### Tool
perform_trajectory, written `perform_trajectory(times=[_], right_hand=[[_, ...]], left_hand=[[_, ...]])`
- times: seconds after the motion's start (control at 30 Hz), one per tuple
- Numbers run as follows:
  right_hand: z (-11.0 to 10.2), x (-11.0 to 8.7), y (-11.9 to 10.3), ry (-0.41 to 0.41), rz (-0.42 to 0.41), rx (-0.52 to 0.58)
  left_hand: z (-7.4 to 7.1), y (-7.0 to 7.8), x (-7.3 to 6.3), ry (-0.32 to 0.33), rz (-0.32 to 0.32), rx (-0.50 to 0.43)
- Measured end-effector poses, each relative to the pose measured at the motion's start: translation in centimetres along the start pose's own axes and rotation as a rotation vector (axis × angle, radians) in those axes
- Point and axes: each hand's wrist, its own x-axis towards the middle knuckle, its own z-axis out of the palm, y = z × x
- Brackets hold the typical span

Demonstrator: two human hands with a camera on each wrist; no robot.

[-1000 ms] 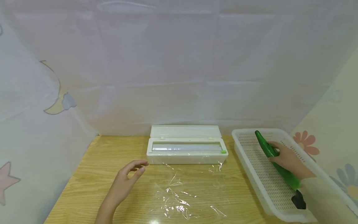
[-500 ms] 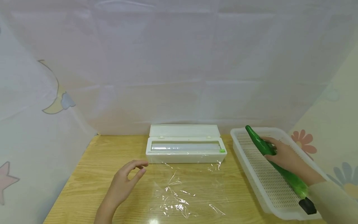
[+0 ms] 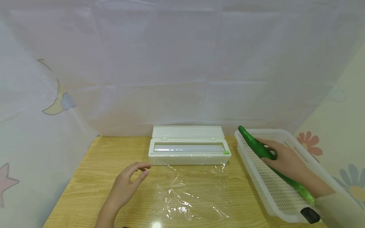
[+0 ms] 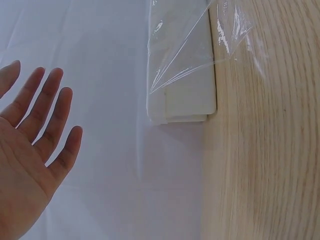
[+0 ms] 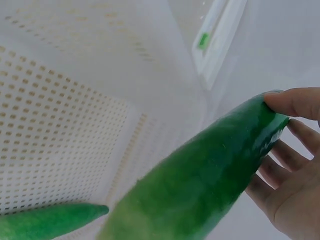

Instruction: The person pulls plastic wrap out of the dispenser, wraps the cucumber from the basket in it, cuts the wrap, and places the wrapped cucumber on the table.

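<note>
Cloth (image 3: 182, 63) backs the tabletop (image 3: 119, 148), whose right edge carries a basket (image 3: 253, 174); above it, the right hand (image 3: 280, 158) grips a cucumber (image 3: 260, 150), likely stiff, slick, best held mid-length. The left hand (image 3: 125, 182) hangs relaxed.

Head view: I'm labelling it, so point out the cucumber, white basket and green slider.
Cucumber (image 3: 257, 148), head view: upper part of body.
White basket (image 3: 256, 177), head view: left side wall.
Green slider (image 3: 226, 152), head view: its middle.

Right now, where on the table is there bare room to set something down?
Bare: the table left of the box and left hand, and a narrower strip between the clear film and basket. Crowded: in front of the box, where film lies, and over the basket, where the right hand holds a cucumber.
</note>
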Motion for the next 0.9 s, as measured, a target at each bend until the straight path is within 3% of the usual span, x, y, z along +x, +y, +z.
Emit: perform_trajectory(times=[0.43,0.9], right_hand=[[0.5,-0.2,-5.2,-0.001,0.071,0.039],[2.1,0.3,-10.4,-0.015,-0.109,0.132]], left_hand=[[-0.1,0.1,-0.1,0.002,0.014,0.005],[0.0,0.1,-0.2,0.002,-0.004,0.005]])
